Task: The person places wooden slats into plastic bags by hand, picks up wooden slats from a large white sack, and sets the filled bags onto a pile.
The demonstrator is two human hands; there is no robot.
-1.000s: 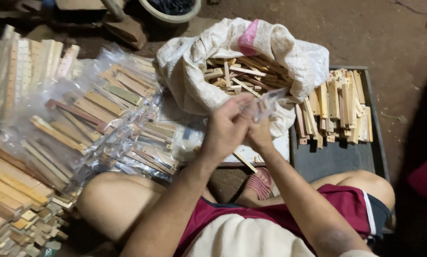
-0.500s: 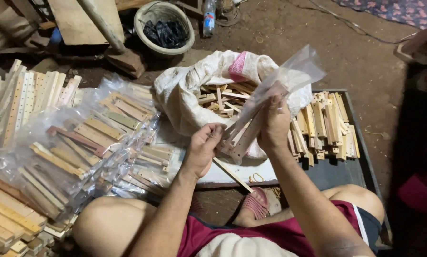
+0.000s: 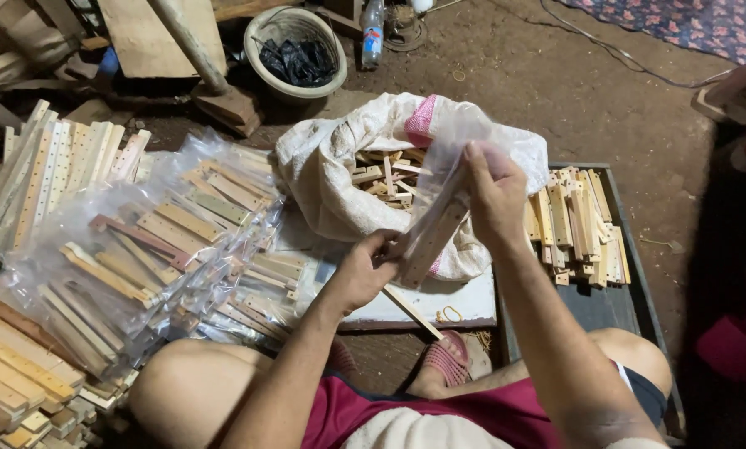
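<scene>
Wooden sticks point(image 3: 429, 241) in a clear plastic sleeve point(image 3: 452, 154) slant above the white board's point(image 3: 464, 295) far edge. Right hand point(image 3: 493, 195) pinches the sleeve's top, apparently keeping it taut; left hand point(image 3: 360, 274) curls its fingers under the bundle's foot, supporting it.

The person wears dark red shorts point(image 3: 439, 411) with a white and dark band at the right leg's hem, and a pale top point(image 3: 423, 432) at the lower edge of view. Both arms are bare, without sleeves. A pink woven sandal point(image 3: 449, 357) covers one foot.
</scene>
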